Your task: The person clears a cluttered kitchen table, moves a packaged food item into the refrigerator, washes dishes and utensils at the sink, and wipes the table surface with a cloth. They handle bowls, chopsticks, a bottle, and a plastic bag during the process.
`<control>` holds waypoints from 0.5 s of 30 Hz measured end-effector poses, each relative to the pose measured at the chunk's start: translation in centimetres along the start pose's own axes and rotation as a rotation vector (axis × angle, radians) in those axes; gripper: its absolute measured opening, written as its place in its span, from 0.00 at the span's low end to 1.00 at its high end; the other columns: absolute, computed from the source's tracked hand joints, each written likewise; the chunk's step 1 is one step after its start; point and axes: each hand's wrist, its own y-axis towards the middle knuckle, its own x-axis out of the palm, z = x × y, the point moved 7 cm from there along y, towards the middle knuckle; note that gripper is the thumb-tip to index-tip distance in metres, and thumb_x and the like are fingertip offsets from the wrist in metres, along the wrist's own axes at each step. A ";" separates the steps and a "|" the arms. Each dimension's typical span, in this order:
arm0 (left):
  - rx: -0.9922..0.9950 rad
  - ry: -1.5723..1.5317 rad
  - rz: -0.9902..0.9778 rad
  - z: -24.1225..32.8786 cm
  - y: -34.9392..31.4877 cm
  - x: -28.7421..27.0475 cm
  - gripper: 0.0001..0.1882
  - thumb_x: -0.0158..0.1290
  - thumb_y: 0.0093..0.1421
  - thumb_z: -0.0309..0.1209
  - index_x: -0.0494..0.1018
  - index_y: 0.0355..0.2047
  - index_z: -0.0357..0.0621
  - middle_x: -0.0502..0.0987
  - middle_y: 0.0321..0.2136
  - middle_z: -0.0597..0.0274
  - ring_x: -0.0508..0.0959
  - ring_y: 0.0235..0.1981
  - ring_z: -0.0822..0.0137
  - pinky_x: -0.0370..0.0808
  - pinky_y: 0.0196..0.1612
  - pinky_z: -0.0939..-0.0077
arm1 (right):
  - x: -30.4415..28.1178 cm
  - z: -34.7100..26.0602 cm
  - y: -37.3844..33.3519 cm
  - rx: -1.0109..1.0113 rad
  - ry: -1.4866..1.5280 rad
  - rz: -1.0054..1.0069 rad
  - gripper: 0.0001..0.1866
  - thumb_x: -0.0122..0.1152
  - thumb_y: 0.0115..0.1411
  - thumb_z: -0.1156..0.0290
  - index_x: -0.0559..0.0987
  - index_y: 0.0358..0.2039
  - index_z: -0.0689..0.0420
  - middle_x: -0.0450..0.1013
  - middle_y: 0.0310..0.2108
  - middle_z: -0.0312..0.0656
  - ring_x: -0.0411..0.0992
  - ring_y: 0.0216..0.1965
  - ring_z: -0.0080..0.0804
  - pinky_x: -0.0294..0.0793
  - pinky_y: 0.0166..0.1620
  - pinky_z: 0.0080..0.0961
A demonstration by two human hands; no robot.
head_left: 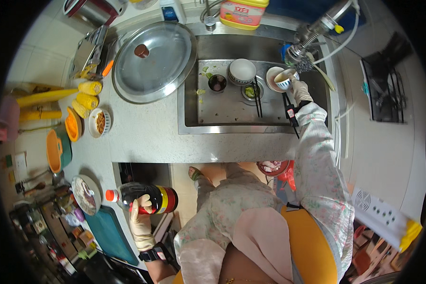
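Note:
My left hand [142, 218], in a pale glove, is wrapped round a large bottle of dark liquid [169, 198] with a red cap. It lies on its side in the air in front of the counter, cap to the left. Over the right part of the steel sink [213, 128], my gloved right hand [300, 91] grips a small patterned bowl [284, 84], which is tilted. Right beside it is another white bowl [272, 78]. Stacked white bowls [243, 71], a small dark bowl [217, 84] and chopsticks [258, 102] stand or lie in the sink. Green scraps sit in the drain [250, 93].
A big glass lid [151, 75] rests left of the sink. Further left are corn cobs [87, 101], cut pumpkin [73, 124], a bowl of brown food [100, 123] and a plate of food [86, 195]. The faucet [298, 49] reaches in from upper right. A red basin [273, 169] stands below the counter.

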 end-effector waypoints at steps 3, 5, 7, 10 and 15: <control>-0.030 0.150 0.147 -0.6 -0.8 1.6 0.21 0.44 0.66 0.41 0.76 0.34 0.32 0.75 0.22 0.64 0.70 0.23 0.72 0.66 0.33 0.80 | 0.3 0.0 2.4 -0.055 -0.306 -0.025 0.34 0.67 0.50 0.49 0.75 0.41 0.72 0.75 0.34 0.45 0.72 0.33 0.31 0.71 0.37 0.28; -0.007 0.213 0.079 -0.3 -1.1 3.5 0.20 0.46 0.65 0.39 0.76 0.30 0.33 0.75 0.20 0.63 0.70 0.23 0.72 0.66 0.33 0.80 | 0.6 1.3 4.0 -0.004 -0.290 -0.075 0.39 0.68 0.48 0.46 0.75 0.43 0.74 0.76 0.38 0.47 0.72 0.36 0.31 0.69 0.41 0.28; -0.064 0.226 0.098 -0.5 -1.3 4.7 0.16 0.50 0.62 0.38 0.76 0.29 0.34 0.76 0.20 0.63 0.72 0.22 0.73 0.68 0.31 0.80 | 0.7 2.2 5.3 -0.005 -0.246 -0.076 0.40 0.67 0.47 0.45 0.76 0.43 0.74 0.76 0.39 0.49 0.72 0.37 0.31 0.69 0.42 0.28; -0.110 0.229 0.087 -0.5 -1.5 6.4 0.14 0.55 0.58 0.38 0.75 0.29 0.37 0.77 0.21 0.64 0.73 0.22 0.74 0.70 0.31 0.81 | -0.1 3.0 6.5 -0.010 -0.399 -0.024 0.37 0.65 0.50 0.45 0.77 0.42 0.72 0.76 0.39 0.46 0.71 0.37 0.30 0.69 0.41 0.28; -0.228 0.018 0.158 -0.5 -2.5 7.4 0.09 0.58 0.57 0.30 0.74 0.34 0.37 0.77 0.25 0.64 0.75 0.25 0.76 0.72 0.32 0.83 | 1.3 2.1 6.6 -0.746 -1.146 -0.474 0.27 0.61 0.57 0.61 0.69 0.55 0.56 0.73 0.44 0.48 0.72 0.43 0.40 0.72 0.46 0.33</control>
